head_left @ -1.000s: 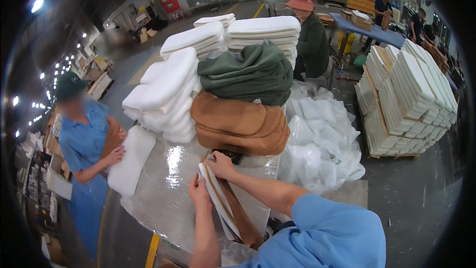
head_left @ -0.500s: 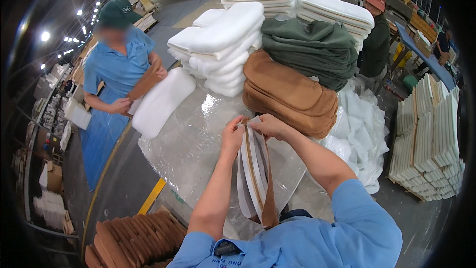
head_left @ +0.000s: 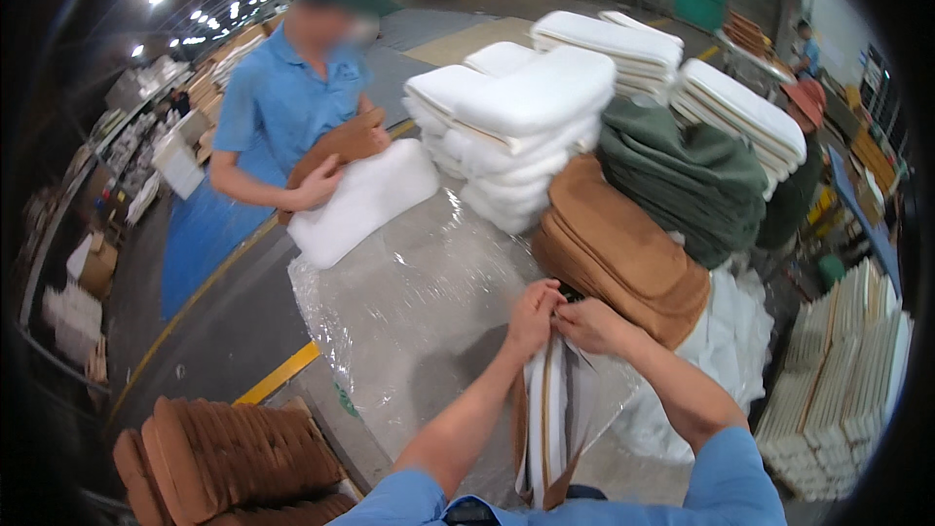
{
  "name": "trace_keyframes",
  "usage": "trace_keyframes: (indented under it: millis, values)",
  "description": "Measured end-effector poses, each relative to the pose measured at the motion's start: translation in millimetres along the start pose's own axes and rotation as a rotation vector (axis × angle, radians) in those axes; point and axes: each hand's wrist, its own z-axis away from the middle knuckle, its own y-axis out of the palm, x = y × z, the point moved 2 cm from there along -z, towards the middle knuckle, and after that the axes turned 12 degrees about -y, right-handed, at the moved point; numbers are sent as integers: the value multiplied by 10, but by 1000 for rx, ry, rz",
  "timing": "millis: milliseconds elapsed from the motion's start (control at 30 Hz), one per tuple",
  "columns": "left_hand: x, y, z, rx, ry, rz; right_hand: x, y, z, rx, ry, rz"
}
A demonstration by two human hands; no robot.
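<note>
A brown fabric cover hangs from my two hands, its pale inner side and a long zip-like strip showing. My left hand pinches the cover's upper end. Beside it, almost touching, my right hand grips the same end with bent fingers. The fingertips hide exactly what they pinch. Just beyond my hands lies a stack of folded brown covers. Behind that is a pile of dark green covers. The held cover hangs down toward my body over the edge of the plastic-wrapped table.
Across the table on the left, a co-worker handles a brown cover over a white pad. White pads are stacked at the back. Brown pieces stand at lower left, pale panels at right. Crumpled plastic lies right of the table.
My view has turned left. My hands have drawn together at the cover's upper end. The co-worker leans in, one hand now over the white pad.
</note>
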Motion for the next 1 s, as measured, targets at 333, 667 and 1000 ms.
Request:
trace_keyframes:
  millis: [333,667,1000]
  values:
    - [202,-117,312,13,133,241,422,48,79,1,-180,41]
    - [153,-242,392,-21,197,216,487,24,67,12,-84,-36]
    - [304,-115,283,-5,128,-23,-340,310,-270,-288,88,-840]
